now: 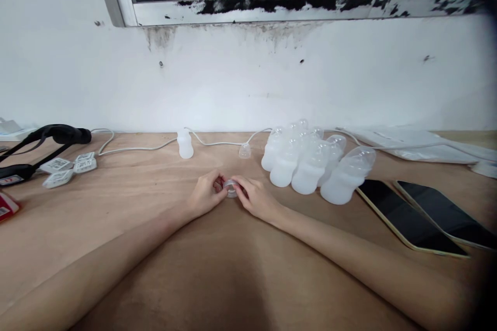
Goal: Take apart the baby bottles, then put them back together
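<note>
Near the middle of the table, my left hand [207,194] and my right hand [256,199] both pinch a clear bottle collar ring [231,189] from its two sides. My fingertips hide part of it, and whether a nipple sits inside I cannot tell. Just beyond the hands a clear dome-shaped bottle cap [244,151] stands on the table. A white frosted baby bottle [185,145] without a cap is upright at the back, left of that cap. To the right of my right hand, several frosted baby bottles with clear domed caps [306,163] stand close together.
Two dark-screened phones [411,217] lie at the right. Behind them is a clear plastic bag [411,145]. A white cable [217,144] runs along the wall. On the left are a black strap headset [58,137], several white labelled pieces [58,178] and a red object [6,206].
</note>
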Tool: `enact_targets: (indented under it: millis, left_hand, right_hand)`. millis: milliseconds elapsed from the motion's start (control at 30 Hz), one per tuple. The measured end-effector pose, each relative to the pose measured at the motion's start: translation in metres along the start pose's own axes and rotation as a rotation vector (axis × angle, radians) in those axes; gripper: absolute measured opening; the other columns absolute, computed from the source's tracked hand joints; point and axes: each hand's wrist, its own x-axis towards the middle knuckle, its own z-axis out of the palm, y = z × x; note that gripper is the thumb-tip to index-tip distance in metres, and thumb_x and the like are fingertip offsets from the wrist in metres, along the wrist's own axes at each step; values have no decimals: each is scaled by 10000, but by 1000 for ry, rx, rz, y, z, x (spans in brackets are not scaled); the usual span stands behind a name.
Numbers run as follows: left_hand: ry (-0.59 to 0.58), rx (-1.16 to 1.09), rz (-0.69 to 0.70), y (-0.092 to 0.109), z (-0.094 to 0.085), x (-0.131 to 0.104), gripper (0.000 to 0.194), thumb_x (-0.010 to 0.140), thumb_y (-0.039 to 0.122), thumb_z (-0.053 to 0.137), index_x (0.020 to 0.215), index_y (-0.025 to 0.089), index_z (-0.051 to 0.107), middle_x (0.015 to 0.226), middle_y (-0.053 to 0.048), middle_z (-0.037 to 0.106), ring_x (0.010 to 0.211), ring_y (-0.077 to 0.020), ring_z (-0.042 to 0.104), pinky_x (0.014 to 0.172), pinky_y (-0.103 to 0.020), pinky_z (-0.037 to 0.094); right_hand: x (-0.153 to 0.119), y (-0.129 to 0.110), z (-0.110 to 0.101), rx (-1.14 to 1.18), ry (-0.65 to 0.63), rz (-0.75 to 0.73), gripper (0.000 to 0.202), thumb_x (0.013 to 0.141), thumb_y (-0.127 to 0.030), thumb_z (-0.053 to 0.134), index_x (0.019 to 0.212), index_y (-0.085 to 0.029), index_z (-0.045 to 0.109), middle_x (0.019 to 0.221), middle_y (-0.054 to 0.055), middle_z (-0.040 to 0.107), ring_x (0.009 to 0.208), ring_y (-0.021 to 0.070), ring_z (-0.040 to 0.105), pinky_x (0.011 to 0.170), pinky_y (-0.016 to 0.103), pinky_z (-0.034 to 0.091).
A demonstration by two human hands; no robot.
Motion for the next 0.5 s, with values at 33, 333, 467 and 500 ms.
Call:
enact_targets:
  millis: [33,333,467,500]
  left_hand:
    - [-10,2,-1,1,0,0,114,709,216,508,794,141,507,697,-5,570,591,-88,516,550,-193,411]
    - [-100,162,24,2,-1,-4,145,779,264,427,861,176,508,770,-8,617,644,-121,561,576,-213,389]
    - [-90,278,59,4,-2,-5,109,768,253,428,829,188,491,765,-4,612,668,-137,566,575,-219,378]
    - [-84,301,67,5,-2,-4,94,763,247,431,812,187,485,753,-4,609,679,-142,566,589,-223,380]
  right_hand:
    - [0,0,0,-6,1,5,227,829,-172,331,979,-132,497,912,76,594,807,157,550,718,279,420]
    - [2,-2,-2,-4,-20,51,150,789,-177,394,887,-159,505,764,35,593,652,130,534,614,244,393]
    - [1,-3,-1,30,-21,32,192,779,-137,386,900,-155,535,772,41,601,636,127,531,604,241,397]
    - [1,-3,0,46,-13,25,206,780,-131,384,910,-157,541,791,42,607,643,127,536,610,242,402]
